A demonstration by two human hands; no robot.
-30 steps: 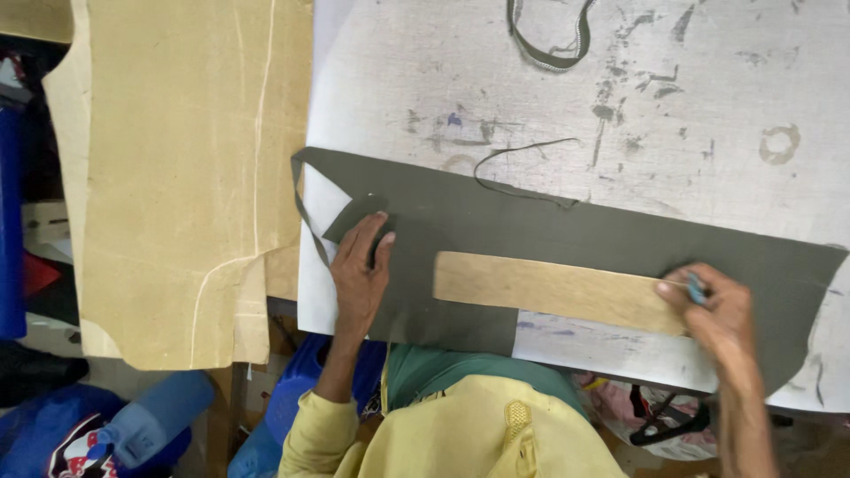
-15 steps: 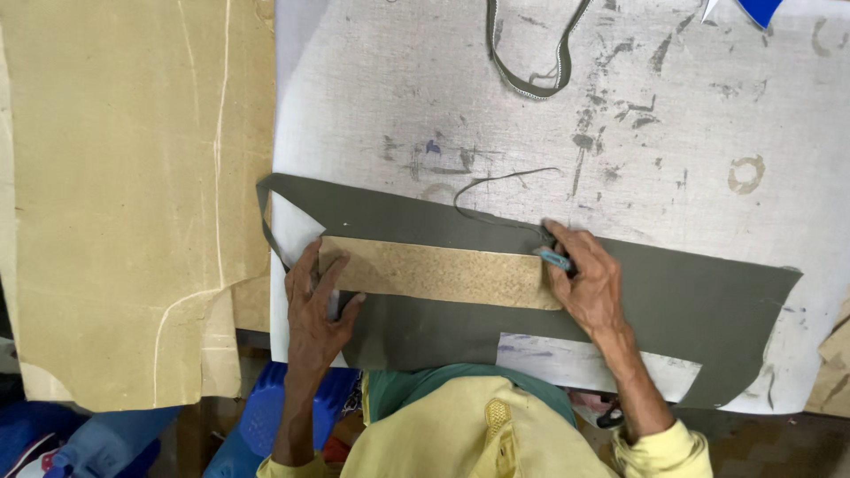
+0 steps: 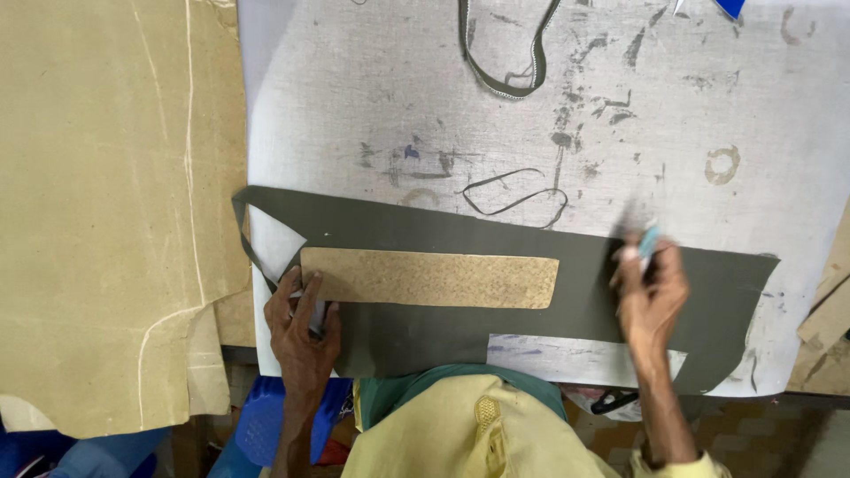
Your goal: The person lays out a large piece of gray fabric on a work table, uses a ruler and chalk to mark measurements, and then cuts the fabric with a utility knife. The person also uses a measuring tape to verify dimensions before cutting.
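Observation:
A long olive-green fabric piece (image 3: 425,232) lies across the near part of the white work table (image 3: 381,88). A tan rectangular cardboard template (image 3: 429,278) rests flat on it. My left hand (image 3: 301,327) presses down at the template's left end, fingers spread on the fabric. My right hand (image 3: 651,292) hovers over the fabric to the right of the template, pinching a small light-blue piece of chalk (image 3: 649,241) and blurred by motion.
A large tan cardboard sheet (image 3: 106,204) covers the left side and overhangs the table edge. A dark strap loop (image 3: 505,62) lies at the far middle and a thin thread loop (image 3: 518,195) sits above the fabric. More cardboard (image 3: 828,327) leans at the right edge.
My right hand left the template's right end and moved to the right, over the bare fabric. The left hand keeps holding the template's left end.

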